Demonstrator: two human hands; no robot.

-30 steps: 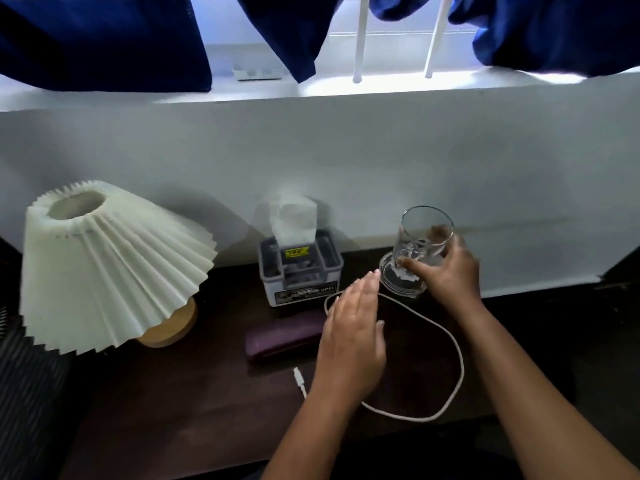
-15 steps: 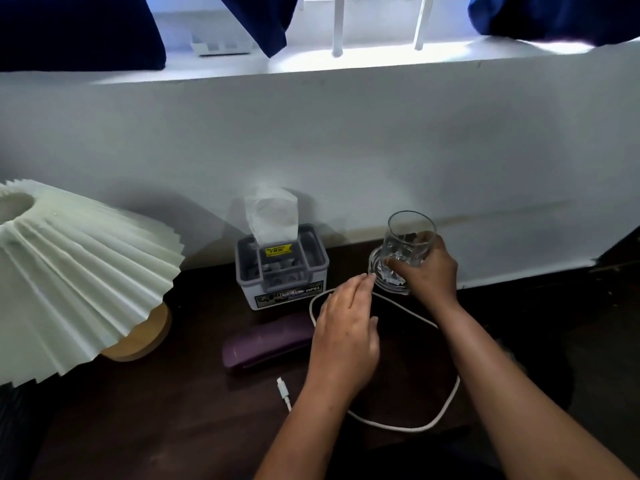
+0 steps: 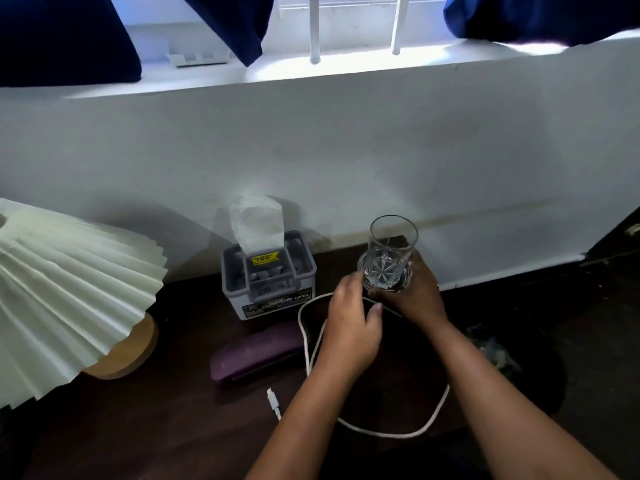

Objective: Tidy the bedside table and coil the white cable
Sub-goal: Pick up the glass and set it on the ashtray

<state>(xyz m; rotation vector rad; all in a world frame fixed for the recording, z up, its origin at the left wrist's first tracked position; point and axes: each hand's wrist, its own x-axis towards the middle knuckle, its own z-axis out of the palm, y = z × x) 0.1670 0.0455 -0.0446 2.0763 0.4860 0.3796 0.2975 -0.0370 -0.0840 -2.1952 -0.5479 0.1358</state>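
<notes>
A white cable (image 3: 429,417) lies in a loose loop on the dark bedside table (image 3: 166,420), its plug end (image 3: 273,403) free near the front. My left hand (image 3: 349,330) is curled down over the loop's far side, fingers and thumb pinched around the cable, which rises there off the wood. Just behind it my right hand (image 3: 420,299) grips the base of a clear cut glass (image 3: 389,254) and holds it upright a little above the table.
A grey tissue box (image 3: 270,289) stands against the white wall. A purple case (image 3: 256,355) lies in front of it. A pleated cream lamp (image 3: 69,289) fills the left side. Something dark and shiny (image 3: 495,351) sits right of my right forearm.
My right hand has lifted the glass off the table and set it upright. My left hand has reached forward and closed on the far part of the cable, pulling the loop's left side inward.
</notes>
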